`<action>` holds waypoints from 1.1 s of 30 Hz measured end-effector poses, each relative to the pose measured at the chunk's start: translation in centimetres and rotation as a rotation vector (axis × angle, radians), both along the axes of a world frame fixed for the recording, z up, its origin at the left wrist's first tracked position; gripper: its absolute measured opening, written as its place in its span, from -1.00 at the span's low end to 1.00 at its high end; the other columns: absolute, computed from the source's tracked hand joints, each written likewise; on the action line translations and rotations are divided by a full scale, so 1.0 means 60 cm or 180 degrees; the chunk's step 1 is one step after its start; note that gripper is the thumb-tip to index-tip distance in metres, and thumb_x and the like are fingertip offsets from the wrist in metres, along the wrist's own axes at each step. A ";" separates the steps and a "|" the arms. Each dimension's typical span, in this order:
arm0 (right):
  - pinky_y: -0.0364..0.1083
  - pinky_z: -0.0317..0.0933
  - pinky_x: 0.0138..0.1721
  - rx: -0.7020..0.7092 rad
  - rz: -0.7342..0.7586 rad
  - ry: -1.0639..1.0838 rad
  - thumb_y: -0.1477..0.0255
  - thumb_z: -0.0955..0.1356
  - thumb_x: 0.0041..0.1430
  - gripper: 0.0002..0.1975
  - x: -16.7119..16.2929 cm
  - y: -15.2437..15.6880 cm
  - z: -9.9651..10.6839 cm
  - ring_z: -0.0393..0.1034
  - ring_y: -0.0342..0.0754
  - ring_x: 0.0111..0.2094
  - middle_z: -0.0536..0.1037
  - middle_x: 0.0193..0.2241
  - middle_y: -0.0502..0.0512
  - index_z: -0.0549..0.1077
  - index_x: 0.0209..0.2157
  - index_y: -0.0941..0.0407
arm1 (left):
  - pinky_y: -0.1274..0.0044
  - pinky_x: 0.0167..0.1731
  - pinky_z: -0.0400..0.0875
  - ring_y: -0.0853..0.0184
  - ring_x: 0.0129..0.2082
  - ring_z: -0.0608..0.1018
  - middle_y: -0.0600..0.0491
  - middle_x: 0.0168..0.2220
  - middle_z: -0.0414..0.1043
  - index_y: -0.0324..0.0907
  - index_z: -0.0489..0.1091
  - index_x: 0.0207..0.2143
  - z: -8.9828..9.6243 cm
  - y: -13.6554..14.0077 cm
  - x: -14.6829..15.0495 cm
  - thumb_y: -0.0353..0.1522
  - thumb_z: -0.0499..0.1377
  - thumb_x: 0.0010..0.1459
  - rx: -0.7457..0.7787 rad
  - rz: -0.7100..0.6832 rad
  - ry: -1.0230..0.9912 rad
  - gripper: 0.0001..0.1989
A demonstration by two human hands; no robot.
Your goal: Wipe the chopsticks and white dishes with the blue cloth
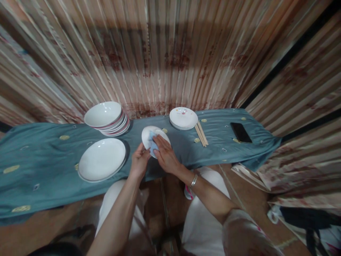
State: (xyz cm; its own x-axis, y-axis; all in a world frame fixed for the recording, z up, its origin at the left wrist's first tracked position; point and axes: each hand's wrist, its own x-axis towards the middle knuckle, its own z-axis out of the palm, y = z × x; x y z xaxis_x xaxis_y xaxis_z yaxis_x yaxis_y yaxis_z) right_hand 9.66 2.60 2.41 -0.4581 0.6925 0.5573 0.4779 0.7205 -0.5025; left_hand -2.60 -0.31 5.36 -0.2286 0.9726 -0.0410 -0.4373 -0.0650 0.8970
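Observation:
A small white plate (147,133) is held up over the near edge of the cloth-covered table. My left hand (140,161) grips its lower left rim, thumb on the face and fingers closed around the edge. Against the plate's face, my right hand (165,153) presses a light blue cloth (152,144), and the fingers cover part of both. To the left lie large white plates (102,160), one on another. Behind them rises a stack of white bowls (103,114) with red rims.
Small flowered plates (183,118) are stacked at the back, with wooden chopsticks (201,134) beside them. A black phone (241,132) lies farther right on the blue-green tablecloth (48,153). Pleated curtains (160,53) hang behind and at the right. My knees are below the table's near edge.

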 end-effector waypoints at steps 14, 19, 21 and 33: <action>0.15 -0.07 0.29 -0.0256 -0.0512 0.0259 0.23 0.03 0.36 -0.44 -0.009 0.064 -0.027 -0.04 0.04 0.31 0.17 0.26 0.30 0.14 0.24 0.24 | 0.49 -0.27 0.45 0.22 -0.21 0.58 -0.06 -0.19 0.58 -0.20 0.45 -0.04 -0.009 -0.006 -0.003 -0.34 0.35 -0.14 -0.0013 -0.0323 0.0026 -0.47; 0.16 -0.09 0.29 -0.0362 -0.0602 0.0252 0.19 0.02 0.35 -0.41 -0.004 0.072 -0.043 -0.04 0.06 0.31 0.17 0.25 0.32 0.17 0.23 0.26 | 0.50 -0.28 0.44 0.23 -0.22 0.58 -0.06 -0.19 0.58 -0.21 0.44 -0.03 -0.006 -0.009 -0.002 -0.35 0.35 -0.14 -0.0008 -0.0366 -0.0023 -0.46; 0.17 -0.08 0.29 -0.0406 -0.0645 0.0250 0.18 0.01 0.35 -0.40 0.000 0.076 -0.049 -0.03 0.08 0.30 0.18 0.25 0.32 0.18 0.23 0.26 | 0.49 -0.26 0.44 0.23 -0.21 0.58 -0.06 -0.19 0.58 -0.21 0.43 -0.01 -0.005 -0.009 -0.002 -0.35 0.35 -0.15 -0.0004 -0.0380 -0.0042 -0.44; 0.10 -0.04 0.29 -0.0980 -0.0778 0.0310 0.12 0.01 0.34 -0.35 0.027 0.058 -0.067 0.03 0.06 0.29 0.22 0.23 0.31 0.16 0.24 0.28 | 0.45 -0.24 0.45 0.22 -0.24 0.58 -0.07 -0.20 0.58 -0.21 0.41 0.01 -0.006 -0.007 -0.003 -0.33 0.36 -0.17 -0.0144 -0.0268 0.0033 -0.40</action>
State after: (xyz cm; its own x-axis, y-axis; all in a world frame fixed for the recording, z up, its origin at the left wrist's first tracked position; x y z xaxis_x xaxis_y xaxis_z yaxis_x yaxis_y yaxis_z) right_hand 11.31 6.08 -1.62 -0.2146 0.9159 0.3393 0.5560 0.4002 -0.7285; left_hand -2.79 -0.74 4.97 -0.1467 0.9856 -0.0835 -0.4303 0.0124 0.9026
